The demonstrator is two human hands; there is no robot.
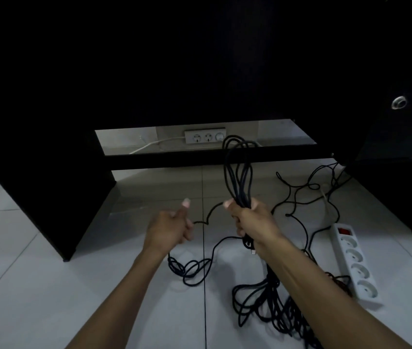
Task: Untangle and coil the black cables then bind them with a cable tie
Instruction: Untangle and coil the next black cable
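We judge the black cables light, limp and springy, so our right hand grips the gathered loops mid-bundle above the floor while our left hand pinches the loose strand.

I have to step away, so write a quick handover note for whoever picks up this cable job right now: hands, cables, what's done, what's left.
Right hand: grip closed round a bunch of long black cable loops standing up from the fist.
Left hand: pinching a single black cable strand that runs across to the right hand.
On the white tiled floor: a loose black cable tangle and a white plastic power strip.
Done: coil partly gathered.
Left: feed in remaining slack, untangle, bind. No cable tie in view.
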